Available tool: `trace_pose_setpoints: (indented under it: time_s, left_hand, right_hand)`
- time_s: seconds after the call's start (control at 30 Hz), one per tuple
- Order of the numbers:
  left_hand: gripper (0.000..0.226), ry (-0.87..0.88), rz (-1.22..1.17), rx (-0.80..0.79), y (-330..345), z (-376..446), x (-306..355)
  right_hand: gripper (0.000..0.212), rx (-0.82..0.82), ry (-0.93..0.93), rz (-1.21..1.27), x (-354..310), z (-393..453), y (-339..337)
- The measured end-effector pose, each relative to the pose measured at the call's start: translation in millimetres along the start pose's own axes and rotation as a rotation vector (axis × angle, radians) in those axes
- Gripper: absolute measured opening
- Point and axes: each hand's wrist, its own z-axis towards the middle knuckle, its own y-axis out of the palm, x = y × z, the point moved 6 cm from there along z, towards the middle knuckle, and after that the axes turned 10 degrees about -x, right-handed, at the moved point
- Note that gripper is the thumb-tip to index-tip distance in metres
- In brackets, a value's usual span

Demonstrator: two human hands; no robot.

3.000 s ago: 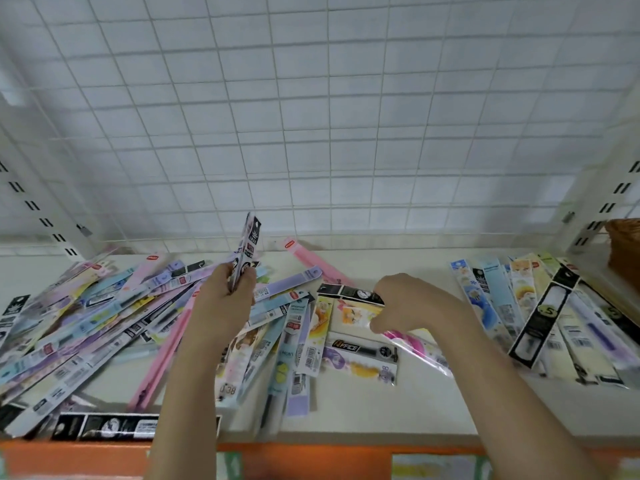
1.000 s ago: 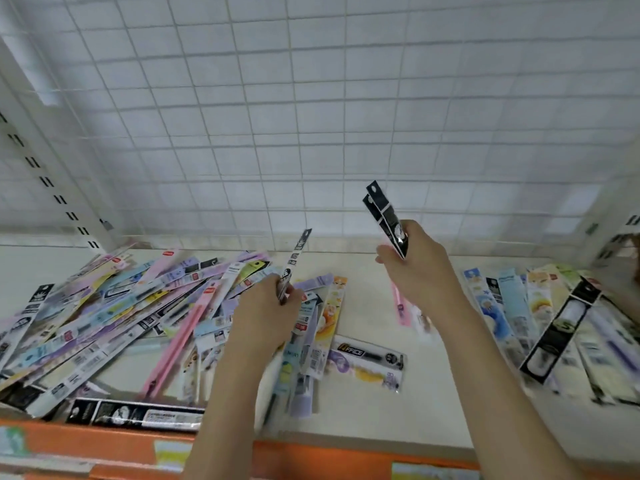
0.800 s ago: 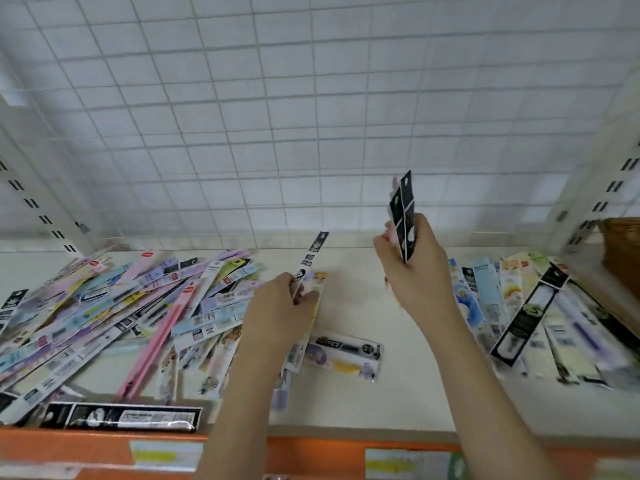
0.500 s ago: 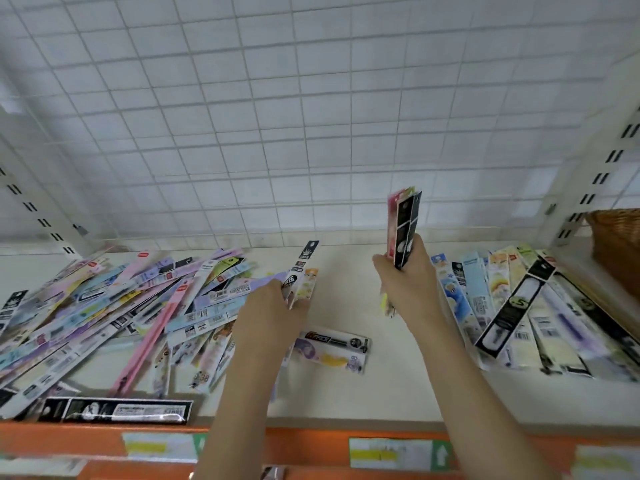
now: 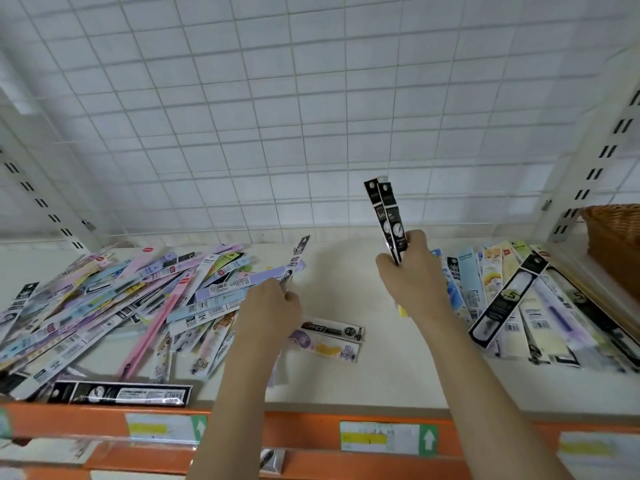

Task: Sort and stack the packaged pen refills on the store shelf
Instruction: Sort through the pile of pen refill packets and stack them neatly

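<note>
My right hand (image 5: pixel 412 278) grips a small bunch of black refill packs (image 5: pixel 386 216) and holds them upright above the cream shelf (image 5: pixel 346 271). My left hand (image 5: pixel 268 306) pinches a single black-and-white refill pack (image 5: pixel 297 259) that points up and to the right. A big loose heap of pastel refill packs (image 5: pixel 110 299) covers the shelf's left half. A tidier row of packs (image 5: pixel 512 299) lies at the right. Two short packs (image 5: pixel 329 337) lie between my forearms.
A long black pack (image 5: pixel 119 394) lies along the shelf's front left edge. A wicker basket (image 5: pixel 616 251) stands at the far right. White wire grid (image 5: pixel 311 116) backs the shelf. An orange price rail (image 5: pixel 311 431) with labels runs along the front.
My right hand lifted black packs off the shelf, raised them upright and carried them right. My left hand lowered toward the heap with its single pack.
</note>
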Motion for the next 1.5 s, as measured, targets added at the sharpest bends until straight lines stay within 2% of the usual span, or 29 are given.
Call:
trace_pose_setpoints:
  time_s: [0.2,0.37,0.47,0.6,0.8,0.97,1.1,1.2,1.3,1.4,1.5]
  left_hand:
    - [0.032,0.063,-0.115,0.071,-4,-5,1]
    - [0.034,0.118,-0.233,0.198,-12,-11,6]
    - [0.027,0.154,-0.298,0.216,-12,-11,10]
    - [0.023,0.217,-0.442,0.163,-12,-13,20]
    - [0.013,0.220,-0.664,0.158,-16,-10,19]
    - [0.014,0.224,-0.676,0.170,-23,-10,15]
    - [0.016,0.213,-0.672,0.210,-36,-14,5]
    - [0.022,0.176,-0.657,0.254,-46,-13,-16]
    - [0.032,0.142,-0.578,0.233,-53,-15,-38]
    - [0.033,0.055,-0.404,0.231,-62,-18,-65]
    - [0.032,-0.023,-0.396,0.222,-69,-17,-94]
  right_hand:
    - [0.024,-0.135,0.267,-0.227,28,-2,-49]
    - [0.036,-0.069,0.425,-0.309,54,-12,-84]
    - [0.051,-0.027,0.435,-0.352,59,-15,-90]
    - [0.068,-0.029,0.391,-0.452,59,-14,-81]
    - [0.068,-0.027,0.409,-0.641,54,-11,-70]
    - [0.055,-0.019,0.311,-0.660,41,-11,-52]
    - [0.044,-0.041,0.125,-0.665,15,-11,-22]
    - [0.038,-0.214,-0.036,-0.547,-3,-17,14]
    - [0.032,-0.434,-0.126,-0.518,-14,-28,54]
    - [0.034,-0.526,-0.205,-0.539,-26,-36,82]
    - [0.045,-0.593,-0.236,-0.597,-35,-40,97]
